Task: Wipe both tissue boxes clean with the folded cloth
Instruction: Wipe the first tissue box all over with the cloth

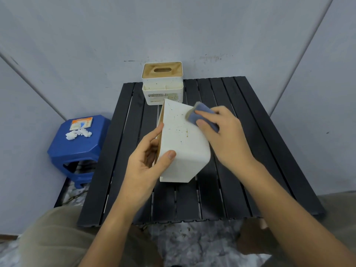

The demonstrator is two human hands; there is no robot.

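A white tissue box [183,143] is tipped on its side above the black slatted table [240,151], its broad face speckled with brown spots. My left hand [148,164] grips its near left edge, thumb on the white face, fingers on the wooden lid side. My right hand [225,135] presses a folded blue cloth [200,116] against the box's upper right corner. A second white tissue box [162,83] with a wooden slotted lid stands upright at the table's far edge, also speckled.
A blue plastic stool [77,149] stands left of the table, carrying a small orange-and-white packet [81,123] and crumpled white tissue pieces [78,134]. Grey walls close in behind and on both sides. My knees sit below the table's near edge.
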